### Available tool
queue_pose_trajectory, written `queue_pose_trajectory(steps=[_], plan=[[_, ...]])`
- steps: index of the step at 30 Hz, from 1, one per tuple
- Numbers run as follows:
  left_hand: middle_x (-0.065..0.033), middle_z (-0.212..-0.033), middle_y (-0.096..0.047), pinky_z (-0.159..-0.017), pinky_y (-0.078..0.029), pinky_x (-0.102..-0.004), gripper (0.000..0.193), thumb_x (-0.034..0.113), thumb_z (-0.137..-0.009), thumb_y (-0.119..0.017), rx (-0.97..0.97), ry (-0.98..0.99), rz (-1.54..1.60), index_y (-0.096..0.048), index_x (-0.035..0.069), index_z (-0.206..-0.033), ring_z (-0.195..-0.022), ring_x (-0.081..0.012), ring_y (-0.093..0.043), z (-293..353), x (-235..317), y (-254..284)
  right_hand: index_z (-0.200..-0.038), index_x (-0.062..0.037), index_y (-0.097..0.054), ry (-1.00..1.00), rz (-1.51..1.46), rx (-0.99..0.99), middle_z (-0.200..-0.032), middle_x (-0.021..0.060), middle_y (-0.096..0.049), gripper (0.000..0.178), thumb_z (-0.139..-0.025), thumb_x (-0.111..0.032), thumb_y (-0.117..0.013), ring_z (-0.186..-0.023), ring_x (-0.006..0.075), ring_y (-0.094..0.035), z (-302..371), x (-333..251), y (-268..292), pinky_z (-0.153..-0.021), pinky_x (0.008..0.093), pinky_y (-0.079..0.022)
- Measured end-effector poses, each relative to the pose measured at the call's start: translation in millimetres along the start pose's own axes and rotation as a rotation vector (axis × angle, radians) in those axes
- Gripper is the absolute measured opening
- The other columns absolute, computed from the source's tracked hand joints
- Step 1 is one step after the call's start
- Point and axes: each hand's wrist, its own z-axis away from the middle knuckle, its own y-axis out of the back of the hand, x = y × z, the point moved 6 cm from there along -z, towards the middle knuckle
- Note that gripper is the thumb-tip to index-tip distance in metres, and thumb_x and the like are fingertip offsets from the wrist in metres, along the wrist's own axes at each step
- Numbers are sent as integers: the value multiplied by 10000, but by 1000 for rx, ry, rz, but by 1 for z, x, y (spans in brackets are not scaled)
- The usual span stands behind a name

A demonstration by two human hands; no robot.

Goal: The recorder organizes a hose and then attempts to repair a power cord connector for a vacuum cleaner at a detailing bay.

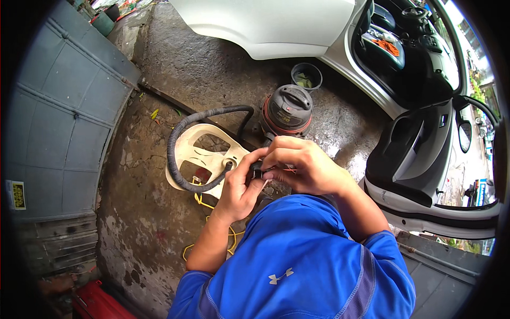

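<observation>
Close in front of my chest, my left hand (240,186) is closed around a small black object (257,172), pinching it between thumb and fingers. My right hand (304,166) meets it from the other side, its fingers bent and pressed on the same object. Much of the object is covered by fingers, so its kind cannot be made out. A thin orange-red strand (290,170) shows under my right fingers. Just beyond my left hand, the ribbed grey vacuum hose (173,151) loops over a cream plastic chair (186,139), its end near my wrist.
A black and red canister vacuum (288,110) stands ahead on wet concrete, beside a dark bucket (306,77) with green cloth inside. The white car (287,26) has its door (411,154) open at the right. A grey metal gate (64,117) lines the left. Yellow cord (232,242) trails below.
</observation>
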Motion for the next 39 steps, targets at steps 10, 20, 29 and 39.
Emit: queue_pose_trajectory(steps=[10,20,29,39], plan=[[-107,-1160,-671,-854,-581,-299,499,151,-965,-745,141,66,857,-531,-26,-1380,-1002,-182,-699,5,-8,-8,-948,-19,-680,-132,-27,321,-896,73,-645,118,-871,-5,-768,-755,184,-650,17,15,6,-633,309,-501],[-138,-1074,-701,-804,-626,-341,370,55,-990,-680,549,-35,354,-585,-34,-1336,-896,-200,-713,5,-32,75,-881,-12,-689,59,-4,445,-839,82,-693,112,-825,46,-768,-740,186,-668,43,-28,32,-649,295,-521],[-161,-1221,-682,-929,-581,-342,492,314,-1041,-635,287,-89,521,-551,-50,-1362,-1077,-183,-680,1,-2,8,-1000,-34,-773,-486,211,312,-831,143,-743,174,-936,-194,-746,-699,239,-718,47,39,18,-664,345,-561],[-132,-1290,-642,-922,-527,-307,463,315,-1068,-593,247,-152,421,-534,-31,-1369,-1054,-135,-633,-7,11,2,-1281,32,-634,-411,-513,67,-1196,138,-709,385,-1005,-230,-699,-1118,162,-651,29,42,-36,-984,328,-512]])
